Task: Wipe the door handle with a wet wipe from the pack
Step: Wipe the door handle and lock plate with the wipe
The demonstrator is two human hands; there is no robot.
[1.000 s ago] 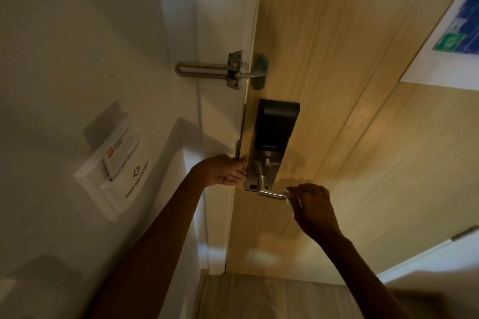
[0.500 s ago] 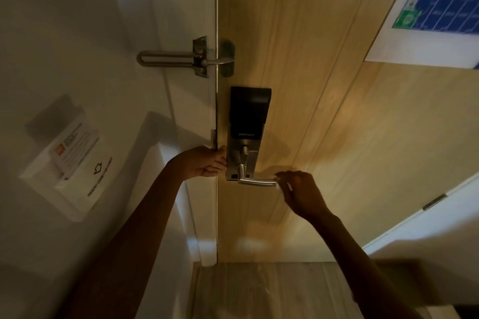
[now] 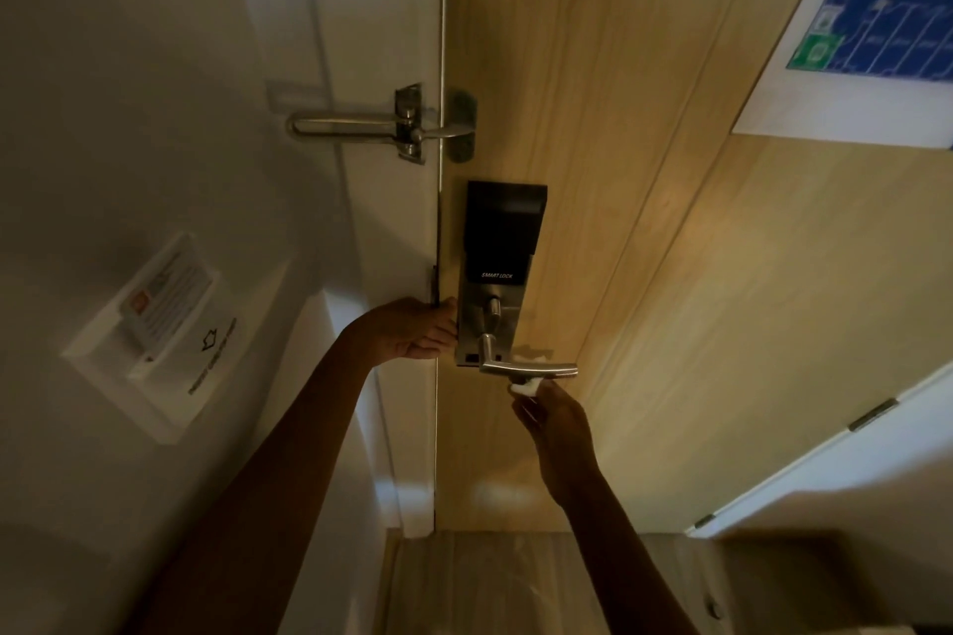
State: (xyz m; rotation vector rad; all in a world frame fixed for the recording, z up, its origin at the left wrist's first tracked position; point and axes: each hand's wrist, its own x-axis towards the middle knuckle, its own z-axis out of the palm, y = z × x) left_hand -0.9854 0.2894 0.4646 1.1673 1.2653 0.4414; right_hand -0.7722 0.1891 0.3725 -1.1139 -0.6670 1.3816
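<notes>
A silver lever door handle [image 3: 528,367] sticks out to the right from a black and silver smart lock [image 3: 497,268] on a wooden door [image 3: 644,222]. My right hand [image 3: 554,420] is just below the handle, pinching a small bunched white wet wipe [image 3: 526,386] that touches the lever's underside. My left hand [image 3: 417,330] grips the door's edge beside the lock plate, fingers curled around it. The wipe pack is not in view.
A metal swing-bar guard [image 3: 381,126] spans the frame and door above the lock. A white key-card holder [image 3: 154,330] is on the left wall. A blue evacuation plan [image 3: 876,16] hangs on the door's upper right. Another white door [image 3: 851,469] stands lower right.
My right hand has dropped from the lever's right end to below it, bringing the wipe under the handle. The door has closed further against the frame. My left hand stays on the door edge.
</notes>
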